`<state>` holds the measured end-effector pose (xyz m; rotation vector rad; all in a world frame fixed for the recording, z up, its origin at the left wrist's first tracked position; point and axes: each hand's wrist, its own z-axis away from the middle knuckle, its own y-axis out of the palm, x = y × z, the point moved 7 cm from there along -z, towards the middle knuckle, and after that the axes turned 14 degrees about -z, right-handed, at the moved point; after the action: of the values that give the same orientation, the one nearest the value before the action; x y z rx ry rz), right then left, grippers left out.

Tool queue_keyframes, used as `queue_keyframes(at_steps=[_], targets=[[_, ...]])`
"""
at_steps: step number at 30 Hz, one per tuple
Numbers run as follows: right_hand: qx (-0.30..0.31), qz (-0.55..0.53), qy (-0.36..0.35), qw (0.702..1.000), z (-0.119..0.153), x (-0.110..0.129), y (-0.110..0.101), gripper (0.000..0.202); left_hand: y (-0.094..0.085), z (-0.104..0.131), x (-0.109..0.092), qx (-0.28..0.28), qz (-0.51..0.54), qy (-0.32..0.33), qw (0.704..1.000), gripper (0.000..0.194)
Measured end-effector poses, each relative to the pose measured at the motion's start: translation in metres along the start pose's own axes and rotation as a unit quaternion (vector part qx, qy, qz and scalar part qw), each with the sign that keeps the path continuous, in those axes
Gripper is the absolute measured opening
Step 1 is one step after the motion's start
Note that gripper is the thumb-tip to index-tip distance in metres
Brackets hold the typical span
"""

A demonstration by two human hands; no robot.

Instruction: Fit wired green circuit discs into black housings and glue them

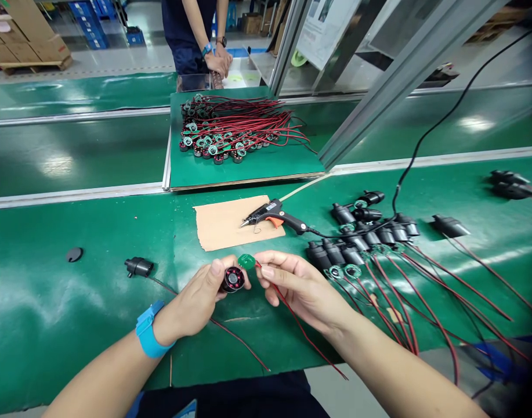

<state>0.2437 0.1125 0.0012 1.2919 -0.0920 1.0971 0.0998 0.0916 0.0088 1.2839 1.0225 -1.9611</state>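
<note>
My left hand (pixel 200 296), with a blue band at its wrist, grips a small round motor (pixel 234 279) whose open end shows dark red windings around a pale centre. Between thumb and fingers, my right hand (pixel 292 284) pinches the red wires (pixel 292 313) close to a green circuit board (pixel 246 262). That board sits just above the motor's rim, and the wires hang down towards the table's front edge. Left of my left hand lies a black housing (pixel 139 266) with a lead. Beyond both hands a black glue gun (pixel 277 213) rests on a cardboard piece (pixel 217 223).
Several black housings (pixel 353 244) with boards and red wires cluster at the right. On a raised green board (pixel 248 171) lie many wired motors (pixel 217 139). A black disc (pixel 75 254) is at the left. A metal post (pixel 379 87) slants overhead. Across the bench stands another person (pixel 190 35).
</note>
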Motion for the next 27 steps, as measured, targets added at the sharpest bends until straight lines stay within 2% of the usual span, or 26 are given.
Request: queue_keyframes(at_steps=[7, 11, 20, 24, 27], targets=[[-0.027, 0.013, -0.024, 0.999, -0.011, 0.002, -0.01, 0.033, -0.005, -0.006, 0.009, -0.012, 0.019, -0.011, 1.0, 0.079], [-0.011, 0.027, -0.019, 0.999, -0.015, 0.001, -0.01, 0.042, -0.012, -0.012, 0.015, -0.033, 0.044, -0.01, 0.998, 0.08], [0.022, 0.052, -0.039, 0.998, -0.023, -0.004, -0.003, 0.038, -0.018, -0.015, 0.017, -0.051, 0.033, 0.009, 0.998, 0.081], [0.022, 0.115, -0.091, 0.989, -0.035, 0.003, 0.001, 0.041, -0.023, -0.018, 0.018, -0.07, 0.033, 0.006, 0.997, 0.079], [0.027, 0.202, -0.161, 0.966, -0.041, 0.016, 0.013, 0.039, -0.028, -0.019, 0.018, -0.084, 0.035, -0.004, 0.996, 0.073]])
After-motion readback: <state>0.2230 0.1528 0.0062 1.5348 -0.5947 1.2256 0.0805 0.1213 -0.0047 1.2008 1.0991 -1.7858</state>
